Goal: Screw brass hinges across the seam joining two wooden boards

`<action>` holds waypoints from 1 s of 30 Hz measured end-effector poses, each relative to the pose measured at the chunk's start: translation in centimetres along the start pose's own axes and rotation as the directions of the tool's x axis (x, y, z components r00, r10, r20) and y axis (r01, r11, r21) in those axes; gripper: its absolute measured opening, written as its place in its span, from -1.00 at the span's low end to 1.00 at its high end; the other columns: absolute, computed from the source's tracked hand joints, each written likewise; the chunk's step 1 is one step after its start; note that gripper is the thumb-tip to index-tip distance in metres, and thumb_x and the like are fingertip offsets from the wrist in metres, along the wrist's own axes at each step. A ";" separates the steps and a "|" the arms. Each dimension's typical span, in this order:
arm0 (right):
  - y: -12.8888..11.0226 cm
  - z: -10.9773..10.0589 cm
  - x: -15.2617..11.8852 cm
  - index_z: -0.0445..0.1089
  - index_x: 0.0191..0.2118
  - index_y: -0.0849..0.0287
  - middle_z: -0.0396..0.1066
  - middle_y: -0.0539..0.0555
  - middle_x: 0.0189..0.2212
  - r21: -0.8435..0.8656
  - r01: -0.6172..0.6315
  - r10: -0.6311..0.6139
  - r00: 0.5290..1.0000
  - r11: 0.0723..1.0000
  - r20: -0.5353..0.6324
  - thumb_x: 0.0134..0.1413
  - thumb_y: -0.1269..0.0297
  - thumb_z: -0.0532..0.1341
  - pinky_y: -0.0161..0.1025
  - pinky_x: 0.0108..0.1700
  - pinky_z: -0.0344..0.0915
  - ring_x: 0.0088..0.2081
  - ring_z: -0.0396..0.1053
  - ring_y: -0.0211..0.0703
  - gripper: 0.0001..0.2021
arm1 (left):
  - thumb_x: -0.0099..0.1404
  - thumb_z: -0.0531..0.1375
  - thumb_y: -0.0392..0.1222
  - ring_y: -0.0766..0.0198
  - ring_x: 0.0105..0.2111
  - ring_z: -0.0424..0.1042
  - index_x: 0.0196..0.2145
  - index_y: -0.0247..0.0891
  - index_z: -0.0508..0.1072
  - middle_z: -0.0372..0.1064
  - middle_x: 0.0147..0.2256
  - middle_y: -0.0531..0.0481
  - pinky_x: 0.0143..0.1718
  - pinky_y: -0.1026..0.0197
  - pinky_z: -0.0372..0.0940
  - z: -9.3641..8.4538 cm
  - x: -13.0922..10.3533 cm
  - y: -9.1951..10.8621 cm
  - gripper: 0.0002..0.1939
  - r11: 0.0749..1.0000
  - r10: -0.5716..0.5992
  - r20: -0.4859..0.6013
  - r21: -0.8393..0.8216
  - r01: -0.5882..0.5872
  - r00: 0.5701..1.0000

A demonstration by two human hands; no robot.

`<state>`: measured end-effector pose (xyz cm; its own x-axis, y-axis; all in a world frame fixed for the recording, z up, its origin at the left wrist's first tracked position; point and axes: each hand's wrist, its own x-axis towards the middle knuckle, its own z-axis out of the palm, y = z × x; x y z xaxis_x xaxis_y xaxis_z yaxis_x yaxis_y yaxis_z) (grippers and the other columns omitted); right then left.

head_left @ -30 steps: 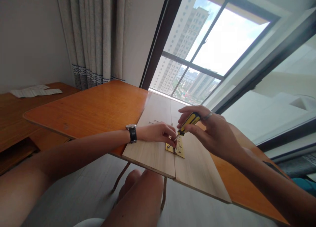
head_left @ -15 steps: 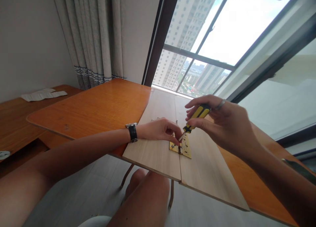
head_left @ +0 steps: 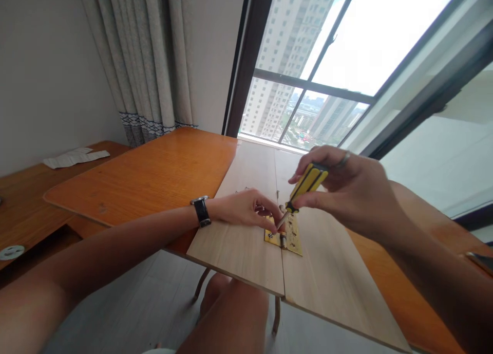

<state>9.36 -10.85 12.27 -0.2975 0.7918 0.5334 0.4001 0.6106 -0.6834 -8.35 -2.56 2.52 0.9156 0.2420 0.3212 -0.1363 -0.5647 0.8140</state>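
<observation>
Two pale wooden boards (head_left: 234, 248) lie side by side on the orange table. Across their seam sits a brass hinge (head_left: 293, 241), partly covered by my fingers. My right hand (head_left: 346, 189) grips a yellow and black screwdriver (head_left: 309, 184), its shaft slanting down toward the hinge. My left hand (head_left: 252, 208), below a black-strapped watch (head_left: 202, 211), rests on the left board, with thumb and index finger pinched around the screwdriver's tip. Whether a screw is between those fingers is too small to tell.
The orange table (head_left: 165, 169) extends to the left. Paper strips (head_left: 77, 157) lie on a wooden surface at the far left, with a white round object (head_left: 11, 252) nearer. A curtain (head_left: 146, 61) and a window frame (head_left: 283, 78) stand behind. My legs are under the boards.
The view has shifted slightly. The screwdriver handle has turned in my right hand, and the right fingers have curled further round it. My left hand still pinches at the tip.
</observation>
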 end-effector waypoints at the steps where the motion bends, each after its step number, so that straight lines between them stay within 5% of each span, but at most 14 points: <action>1: 0.2 0.4 0.3 0.49 -0.33 0.11 0.46 -0.04 -0.40 0.013 -0.002 0.003 1.000 1.000 -0.015 -0.28 0.29 0.57 -0.25 -0.31 0.42 -0.38 0.42 -0.22 -0.66 | 0.25 0.36 -0.19 0.34 -0.29 0.40 -0.27 -0.25 0.64 0.56 -0.24 0.00 -0.24 0.30 0.24 0.0 0.0 0.0 -0.89 1.000 -0.001 0.002 0.003 0.001 1.000; 5: 0.9 1.4 1.2 0.51 -0.23 0.18 0.47 0.01 -0.32 0.055 0.008 -0.010 0.999 0.998 0.031 -0.12 0.26 0.50 -0.23 -0.21 0.41 -0.30 0.42 -0.21 -0.70 | 0.27 0.34 -0.19 0.20 -0.11 0.49 -0.30 -0.28 0.64 0.57 -0.22 -0.08 0.04 0.18 0.30 0.1 0.1 0.1 -0.89 0.997 -0.004 0.008 -0.080 0.004 1.000; 11: 3.1 0.5 0.4 0.42 0.14 0.16 0.49 0.14 -0.10 0.415 -0.108 -0.032 0.948 0.904 0.316 0.29 0.20 0.23 -0.16 -0.03 0.44 -0.06 0.47 -0.14 -0.65 | 0.30 0.31 -0.21 0.24 -0.21 0.49 -0.34 -0.30 0.63 0.57 -0.26 -0.09 -0.02 0.20 0.32 0.0 0.2 0.1 -0.88 1.000 0.008 0.002 -0.002 -0.008 1.000; 14: 4.8 0.0 -0.1 0.46 0.07 0.14 0.53 0.08 -0.17 0.559 -0.162 -0.028 0.949 0.813 0.316 0.23 0.28 0.30 -0.22 -0.06 0.46 -0.13 0.51 -0.22 -0.70 | 0.30 0.31 -0.20 0.24 -0.21 0.49 -0.34 -0.31 0.63 0.57 -0.27 -0.09 -0.03 0.20 0.31 0.1 0.3 -0.1 -0.87 1.000 0.008 -0.004 0.019 -0.008 1.000; 20: 6.4 0.4 -0.1 0.45 -0.26 0.20 0.47 -0.06 -0.39 0.671 -0.133 0.017 0.984 0.730 0.176 -0.23 0.37 0.55 -0.37 -0.32 0.43 -0.37 0.46 -0.32 -0.62 | 0.31 0.30 -0.21 0.24 -0.17 0.50 -0.23 -0.28 0.63 0.58 -0.20 -0.11 -0.07 0.23 0.33 0.1 0.4 -0.1 -0.88 0.999 0.026 0.016 0.046 -0.027 1.000; 24: 6.3 1.0 -0.7 0.44 -0.22 0.18 0.39 -0.09 -0.42 0.714 -0.106 -0.005 0.988 0.692 0.151 -0.10 0.34 0.50 -0.41 -0.35 0.35 -0.41 0.37 -0.37 -0.69 | 0.32 0.30 -0.21 0.27 -0.23 0.50 -0.27 -0.30 0.62 0.57 -0.24 -0.09 -0.11 0.26 0.33 0.1 0.4 0.2 -0.88 0.998 0.006 0.001 0.059 -0.006 1.000; 30: 6.6 0.8 -1.9 0.42 0.10 0.13 0.44 0.14 0.04 0.797 -0.209 -0.048 0.957 0.567 0.285 0.20 0.22 0.31 -0.21 0.02 0.39 -0.03 0.44 -0.19 -0.63 | 0.36 0.26 -0.14 0.23 -0.20 0.48 -0.29 -0.29 0.62 0.56 -0.28 -0.08 -0.04 0.22 0.31 0.1 0.4 0.5 -0.82 0.992 -0.004 -0.004 0.130 0.004 1.000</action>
<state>11.87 -8.25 6.34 -0.5514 0.7313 0.4013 -0.4019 0.1886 -0.8960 -7.98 -2.76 3.00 0.9147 0.2472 0.3197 -0.0820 -0.6611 0.7458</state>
